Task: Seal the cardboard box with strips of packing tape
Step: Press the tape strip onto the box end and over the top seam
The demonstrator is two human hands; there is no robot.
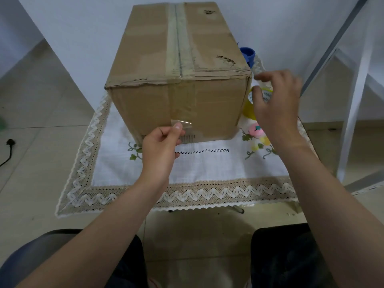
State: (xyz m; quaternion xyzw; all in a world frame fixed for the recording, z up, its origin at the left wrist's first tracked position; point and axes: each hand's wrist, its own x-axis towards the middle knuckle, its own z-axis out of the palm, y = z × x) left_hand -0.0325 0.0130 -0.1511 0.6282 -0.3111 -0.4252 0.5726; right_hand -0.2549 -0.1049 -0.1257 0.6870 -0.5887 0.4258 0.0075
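Nearest the camera, the person's dark-clothed knees frame bare forearms reaching over a white embroidered tablecloth with a lace zigzag border. The left hand has thumb and forefinger pinched together on the loose end of a clear strip of packing tape, which hangs against the near face of the closed brown cardboard box. A small barcode label shows low on that face; its print is too small to read. The right hand, fingers curled, is just right of the box over a yellow roll with a white label; whether it grips anything cannot be told. Tape covers the box's top seam. A blue object peeks out behind the box.
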